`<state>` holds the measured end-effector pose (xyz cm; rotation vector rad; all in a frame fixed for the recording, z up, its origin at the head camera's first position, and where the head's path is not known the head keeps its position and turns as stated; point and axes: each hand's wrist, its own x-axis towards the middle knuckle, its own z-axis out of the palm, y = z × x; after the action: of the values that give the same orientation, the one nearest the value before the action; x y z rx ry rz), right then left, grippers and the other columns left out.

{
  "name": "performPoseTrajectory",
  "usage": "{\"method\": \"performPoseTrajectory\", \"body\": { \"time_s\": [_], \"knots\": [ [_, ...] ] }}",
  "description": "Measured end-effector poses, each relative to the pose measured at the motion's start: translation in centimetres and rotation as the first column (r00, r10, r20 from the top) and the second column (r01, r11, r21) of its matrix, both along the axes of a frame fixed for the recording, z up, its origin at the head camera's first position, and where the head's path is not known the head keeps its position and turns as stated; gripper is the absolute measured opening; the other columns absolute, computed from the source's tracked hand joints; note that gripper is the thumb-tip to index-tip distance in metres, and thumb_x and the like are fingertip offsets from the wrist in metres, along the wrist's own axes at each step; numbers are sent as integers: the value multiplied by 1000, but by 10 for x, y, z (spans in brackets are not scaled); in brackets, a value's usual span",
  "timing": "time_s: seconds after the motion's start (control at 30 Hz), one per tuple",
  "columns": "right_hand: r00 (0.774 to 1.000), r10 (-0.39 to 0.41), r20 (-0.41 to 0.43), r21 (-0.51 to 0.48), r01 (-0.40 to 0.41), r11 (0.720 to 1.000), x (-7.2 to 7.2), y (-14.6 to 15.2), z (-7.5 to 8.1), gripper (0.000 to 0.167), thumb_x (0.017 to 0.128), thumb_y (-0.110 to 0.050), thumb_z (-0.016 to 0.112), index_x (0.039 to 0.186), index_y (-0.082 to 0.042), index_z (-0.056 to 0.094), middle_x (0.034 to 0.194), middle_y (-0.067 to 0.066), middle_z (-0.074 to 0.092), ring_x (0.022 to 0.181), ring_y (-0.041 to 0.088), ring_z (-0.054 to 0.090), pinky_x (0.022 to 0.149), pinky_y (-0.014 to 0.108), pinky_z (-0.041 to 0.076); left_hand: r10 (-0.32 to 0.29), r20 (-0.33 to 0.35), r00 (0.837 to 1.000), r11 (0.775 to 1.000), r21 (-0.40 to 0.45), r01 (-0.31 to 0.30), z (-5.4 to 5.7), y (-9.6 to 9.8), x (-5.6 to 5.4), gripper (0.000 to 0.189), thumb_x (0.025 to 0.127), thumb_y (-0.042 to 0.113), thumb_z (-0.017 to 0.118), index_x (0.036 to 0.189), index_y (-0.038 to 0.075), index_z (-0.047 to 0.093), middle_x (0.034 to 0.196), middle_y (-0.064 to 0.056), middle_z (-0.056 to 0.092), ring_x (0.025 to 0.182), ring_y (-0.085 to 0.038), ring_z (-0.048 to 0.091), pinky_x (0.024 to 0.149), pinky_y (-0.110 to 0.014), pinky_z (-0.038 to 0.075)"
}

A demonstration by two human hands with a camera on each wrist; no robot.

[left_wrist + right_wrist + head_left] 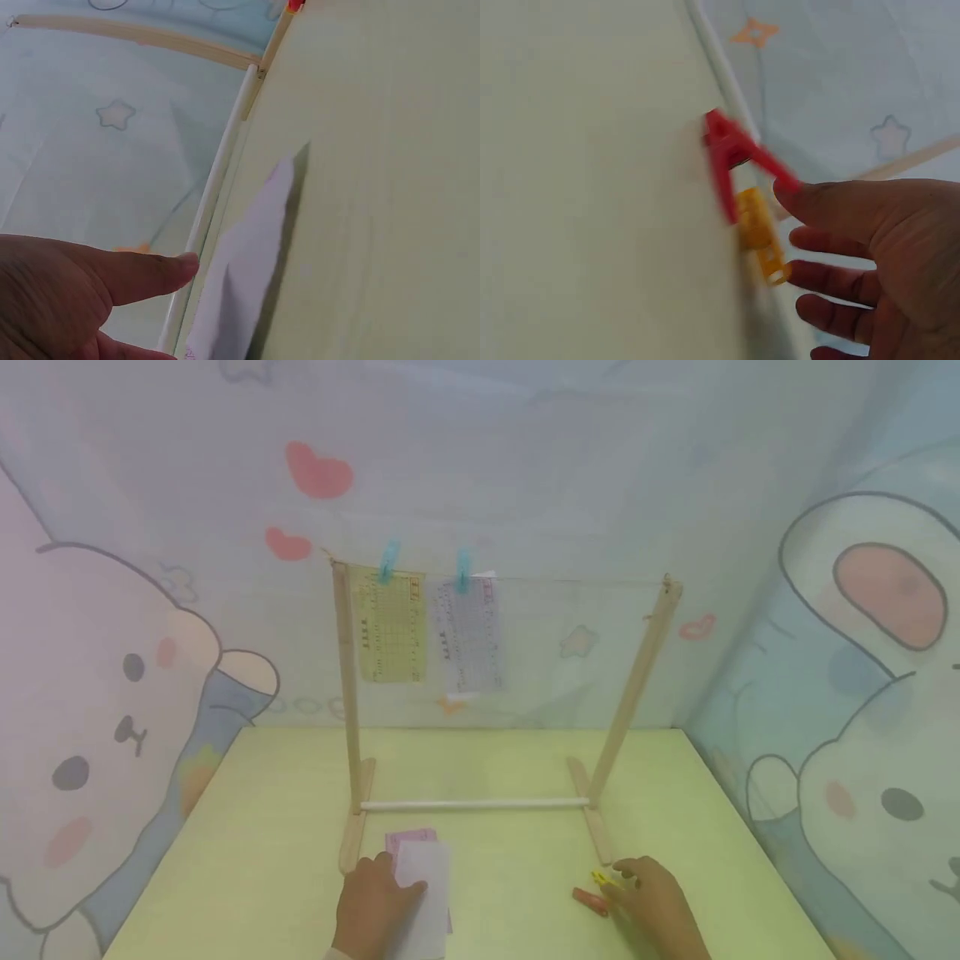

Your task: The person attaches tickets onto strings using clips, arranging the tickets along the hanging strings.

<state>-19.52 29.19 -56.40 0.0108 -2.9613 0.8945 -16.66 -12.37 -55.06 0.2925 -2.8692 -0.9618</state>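
In the head view my left hand (372, 906) is at a white sheet of paper (429, 885), its thumb stretched out over the sheet. A pink printed sheet (405, 837) shows from under the white one. The left wrist view has the thumb straight and the paper (251, 255) with one edge tilted up from the table. My right hand (660, 906) is beside two clothespins, a red one (590, 902) and a yellow one (602, 878). Its thumb tip is right at one handle of the red clothespin in the right wrist view, the other fingers loosely bent.
Behind the hands stands a wooden frame (626, 693) with a white crossbar (472, 804) low down and a string (570, 581) on top. A yellow printed sheet (392, 631) and a purple printed sheet (471, 639) hang from blue clothespins (463, 568).
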Motion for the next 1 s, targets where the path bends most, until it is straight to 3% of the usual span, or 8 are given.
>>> {"method": "performPoseTrajectory", "body": {
  "time_s": [0.23, 0.4, 0.57, 0.73, 1.0],
  "knots": [
    [1000, -20, -15, -96, 19, 995, 5, -5, -20, 37, 86, -34, 84, 115, -12, 76, 102, -6, 70, 98, 17, 65, 90, 48, 55, -10, -33, 999, 1000, -20, 9, -8, 6, 3, 59, 66, 26, 93, 101, -11, 63, 80, -16, 56, 68, -29, 58, 58, -46, 55],
    [1000, -7, -26, -126, 4, 992, 6, -12, -25, 31, 86, -26, 85, 114, -15, 77, 102, -8, 68, 96, 12, 63, 88, 41, 54, -9, -41, 999, 999, 33, 11, -15, 5, 3, 55, 69, 21, 92, 105, -10, 63, 82, -16, 65, 72, -29, 64, 64, -47, 55],
    [1000, -15, -20, -158, 12, 987, 10, -8, -22, 39, 84, -32, 87, 117, -16, 74, 110, -5, 68, 105, 17, 64, 95, 48, 54, 14, -38, 999, 996, 89, -11, -14, 1, 3, 61, 72, 16, 92, 113, -12, 58, 90, -21, 69, 79, -33, 68, 70, -50, 58],
    [999, -12, -42, -131, 7, 991, 6, 0, -24, 38, 84, -30, 87, 116, -17, 73, 109, -5, 66, 103, 16, 62, 94, 46, 53, 13, -21, 1000, 995, 99, -11, -10, -4, 1, 57, 72, 17, 92, 109, -13, 60, 91, -22, 70, 80, -35, 69, 72, -49, 59],
    [999, -10, -38, -77, 8, 997, 6, -3, -26, 33, 84, -26, 86, 114, -16, 74, 106, -4, 65, 103, 15, 61, 95, 45, 51, 1, 26, 1000, 993, 117, -4, -16, -13, 1, 51, 73, 22, 92, 97, -7, 57, 78, -10, 62, 69, -24, 60, 63, -43, 55]
  ]
}}
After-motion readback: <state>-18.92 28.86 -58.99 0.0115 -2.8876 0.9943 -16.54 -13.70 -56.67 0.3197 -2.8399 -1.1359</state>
